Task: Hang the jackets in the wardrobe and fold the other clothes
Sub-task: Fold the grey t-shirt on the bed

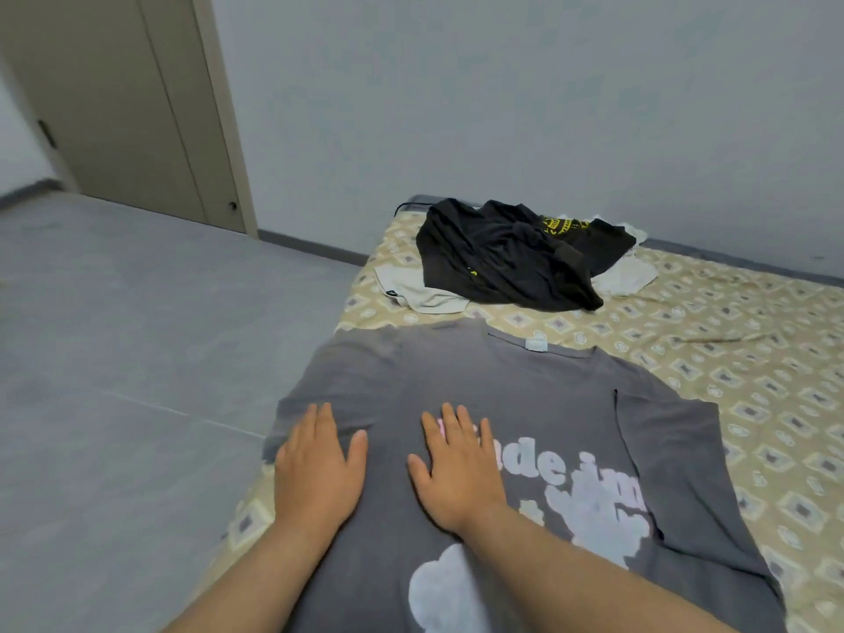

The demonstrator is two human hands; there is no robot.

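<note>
Head view: grey printed cotton T-shirt lies face-up on the beige patterned bed sheet, collar away. Left hand and right hand rest flat on its left half, fingers straight, slightly apart, gripping nothing. Judgement: smoothing before the fold — sweep outward, flatten the sleeve crease, then fold. Crumpled black garment waits near the wall.

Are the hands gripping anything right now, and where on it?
Nothing is held. The left hand and right hand lie flat, fingers straight, on the grey T-shirt: left by its sleeve, right on the chest print.
</note>
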